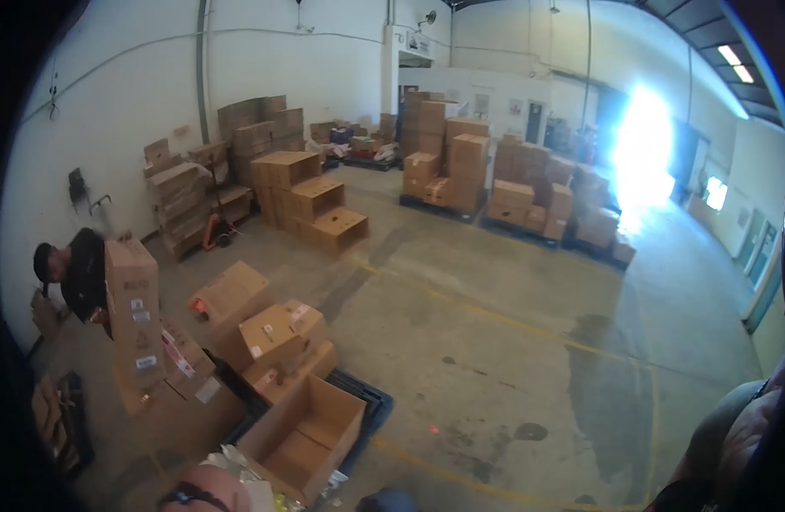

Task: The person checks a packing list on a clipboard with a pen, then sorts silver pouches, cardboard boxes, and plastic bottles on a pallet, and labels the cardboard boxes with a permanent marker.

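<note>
At far left, a co-worker (72, 273) bends behind a tall upright carton (133, 320). Right of that, at bottom edge, the person's left forearm with a dark wristband (192, 495) shows; the hand itself is out of frame, so I cannot tell its state. Just right of it and nearest lies an open empty box (305, 433), long axis running up-right. The right hand is unseen.

Warehouse floor, cartons everywhere — yet no word or number reads clearly from here. White labels and handling marks show on the tall carton (133, 316) a co-worker (77, 271) holds, and on the stacked cartons (273, 341) — all too small and blurred to read.
</note>
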A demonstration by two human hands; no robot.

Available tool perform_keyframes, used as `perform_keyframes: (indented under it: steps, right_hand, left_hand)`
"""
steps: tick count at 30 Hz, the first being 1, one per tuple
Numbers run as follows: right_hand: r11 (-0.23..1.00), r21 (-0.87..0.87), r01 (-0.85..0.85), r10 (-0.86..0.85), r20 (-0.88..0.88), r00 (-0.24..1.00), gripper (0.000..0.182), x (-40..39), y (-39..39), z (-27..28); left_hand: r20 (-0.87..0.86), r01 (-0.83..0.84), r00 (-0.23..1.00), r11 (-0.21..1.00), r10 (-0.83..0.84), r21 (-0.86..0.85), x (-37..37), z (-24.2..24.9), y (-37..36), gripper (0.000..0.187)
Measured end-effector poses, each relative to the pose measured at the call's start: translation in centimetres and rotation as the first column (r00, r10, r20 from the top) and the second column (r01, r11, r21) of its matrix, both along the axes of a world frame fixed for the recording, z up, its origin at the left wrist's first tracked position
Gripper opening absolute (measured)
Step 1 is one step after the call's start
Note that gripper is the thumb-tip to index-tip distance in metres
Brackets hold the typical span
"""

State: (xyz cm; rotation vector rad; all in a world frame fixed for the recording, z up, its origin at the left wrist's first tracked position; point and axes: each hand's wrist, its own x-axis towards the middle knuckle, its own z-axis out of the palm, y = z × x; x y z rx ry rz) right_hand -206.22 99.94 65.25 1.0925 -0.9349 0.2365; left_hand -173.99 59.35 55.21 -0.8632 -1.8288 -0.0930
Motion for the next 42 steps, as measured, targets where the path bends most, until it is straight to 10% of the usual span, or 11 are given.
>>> perform_keyframes:
  steps: [23,32,37,42]
  right_hand:
    - [0.961,0.230,0.151,-0.122,-0.136,0.983,0.099,-50.1,-27.2,1.4]
    - [0.927,0.375,-0.019,0.022,-0.004,1.000,0.101,-73.9,-44.6,2.0]
    - [0.909,0.371,-0.188,0.158,0.111,0.981,0.102,-85.1,-58.1,-3.1]
    - [0.884,0.418,-0.211,0.172,0.129,0.977,0.103,-96.4,-69.4,-5.1]
  left_hand:
    - [0.081,0.015,0.996,0.946,-0.043,0.323,-53.1,-12.1,-26.2,0.054]
    - [0.305,-0.224,0.949,0.858,0.083,0.462,-66.7,-11.8,-33.8,0.055]
    - [0.349,-0.468,0.884,0.564,0.312,0.681,-75.3,-18.2,-41.5,0.049]
    - [0.576,-0.553,0.805,0.531,0.142,0.642,-88.5,-19.9,-52.5,0.046]
